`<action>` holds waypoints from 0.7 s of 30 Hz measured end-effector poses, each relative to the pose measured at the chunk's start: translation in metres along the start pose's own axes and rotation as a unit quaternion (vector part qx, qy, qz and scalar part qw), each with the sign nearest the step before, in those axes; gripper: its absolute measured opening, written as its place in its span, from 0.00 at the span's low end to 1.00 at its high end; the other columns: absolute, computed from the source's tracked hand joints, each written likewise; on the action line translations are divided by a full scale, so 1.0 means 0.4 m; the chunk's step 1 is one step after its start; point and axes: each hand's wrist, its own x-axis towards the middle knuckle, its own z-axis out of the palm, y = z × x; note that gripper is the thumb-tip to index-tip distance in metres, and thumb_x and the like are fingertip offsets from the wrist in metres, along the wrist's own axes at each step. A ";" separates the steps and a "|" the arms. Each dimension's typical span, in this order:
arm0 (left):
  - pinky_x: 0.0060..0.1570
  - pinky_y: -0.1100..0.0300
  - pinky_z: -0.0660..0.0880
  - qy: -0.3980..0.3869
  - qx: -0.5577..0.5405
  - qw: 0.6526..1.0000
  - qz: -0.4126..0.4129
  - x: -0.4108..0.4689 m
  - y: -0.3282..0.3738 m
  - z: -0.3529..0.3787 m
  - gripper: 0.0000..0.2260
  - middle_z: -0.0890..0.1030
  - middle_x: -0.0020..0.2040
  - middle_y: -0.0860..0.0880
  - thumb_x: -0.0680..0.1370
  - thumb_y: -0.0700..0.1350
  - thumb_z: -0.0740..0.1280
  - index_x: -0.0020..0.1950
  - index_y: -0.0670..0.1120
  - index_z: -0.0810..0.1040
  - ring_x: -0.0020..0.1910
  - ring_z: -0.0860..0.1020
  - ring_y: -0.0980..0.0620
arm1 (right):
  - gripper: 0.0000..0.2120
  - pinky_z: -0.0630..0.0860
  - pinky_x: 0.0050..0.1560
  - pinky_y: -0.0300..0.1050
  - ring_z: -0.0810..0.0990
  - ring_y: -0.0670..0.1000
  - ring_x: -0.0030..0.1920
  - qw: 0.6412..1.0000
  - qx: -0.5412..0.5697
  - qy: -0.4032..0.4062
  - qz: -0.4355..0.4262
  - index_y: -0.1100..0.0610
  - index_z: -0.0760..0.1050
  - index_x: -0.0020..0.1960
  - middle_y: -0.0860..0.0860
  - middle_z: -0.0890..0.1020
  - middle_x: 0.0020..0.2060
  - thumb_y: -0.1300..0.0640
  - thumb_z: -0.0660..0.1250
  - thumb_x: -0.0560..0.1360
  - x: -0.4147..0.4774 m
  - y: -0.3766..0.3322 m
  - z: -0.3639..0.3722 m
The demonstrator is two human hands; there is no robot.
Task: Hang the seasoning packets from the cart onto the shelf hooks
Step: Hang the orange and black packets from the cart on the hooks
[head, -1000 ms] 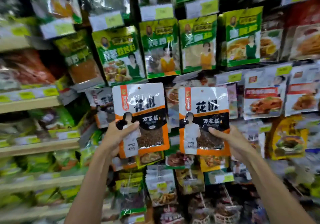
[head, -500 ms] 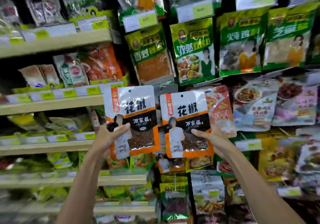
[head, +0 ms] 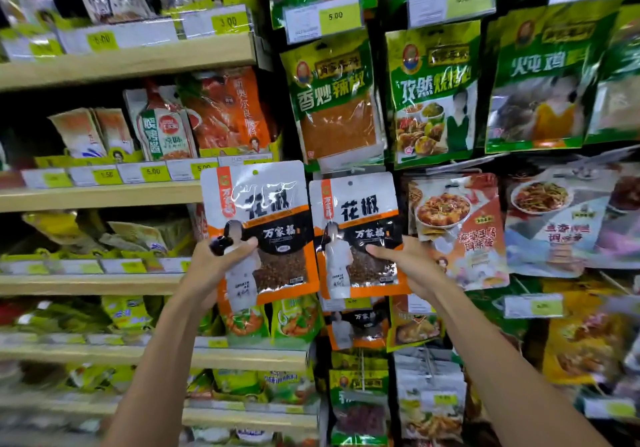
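Packed shelves (head: 104,197) hem me in; left hand (head: 218,268) grips left packet (head: 263,204), right hand (head: 405,263) right packet (head: 360,204), edges seemingly closer than before.

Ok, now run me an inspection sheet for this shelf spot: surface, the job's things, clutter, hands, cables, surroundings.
Surface: wooden shelves at left, stocked; hanging packets fill the right side.
Job's things: left packet and right packet, white and orange, held up side by side in front of the display; neither hung yet.
Clutter: green packets above, price tags, a matching packet hanging below.
Hands: left hand grips the left packet, a small black object beside its thumb; right hand grips the right packet.
Cables: nothing seen.
Surroundings: shop shelving; cart not in view.
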 end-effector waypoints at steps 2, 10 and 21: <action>0.53 0.39 0.75 -0.009 -0.001 1.000 0.008 0.009 -0.005 0.000 0.34 0.79 0.44 0.40 0.60 0.56 0.79 0.58 0.38 0.73 0.44 0.80 0.47 | 0.14 0.69 0.58 0.42 0.78 0.42 0.51 1.000 -0.001 -0.004 0.001 0.49 0.74 0.52 0.40 0.80 0.47 0.57 0.75 0.70 0.013 0.009 -0.002; 0.45 0.63 0.79 -0.037 -0.012 0.998 0.041 0.034 -0.045 0.007 0.11 0.84 0.44 0.52 0.66 0.47 0.74 0.47 0.55 0.79 0.45 0.82 0.57 | 0.37 0.60 0.70 0.50 0.64 0.54 0.73 1.000 0.001 -0.004 0.029 0.59 0.64 0.72 0.51 0.70 0.70 0.54 0.76 0.69 0.050 0.004 0.002; 0.53 0.60 0.70 -0.028 -0.050 0.998 0.029 0.042 -0.052 0.051 0.19 0.78 0.38 0.72 0.72 0.41 0.72 0.49 0.64 0.70 0.40 0.76 0.73 | 0.38 0.56 0.74 0.54 0.55 0.57 0.76 0.999 -0.005 0.019 0.042 0.65 0.50 0.77 0.58 0.56 0.77 0.49 0.66 0.78 0.068 -0.041 0.047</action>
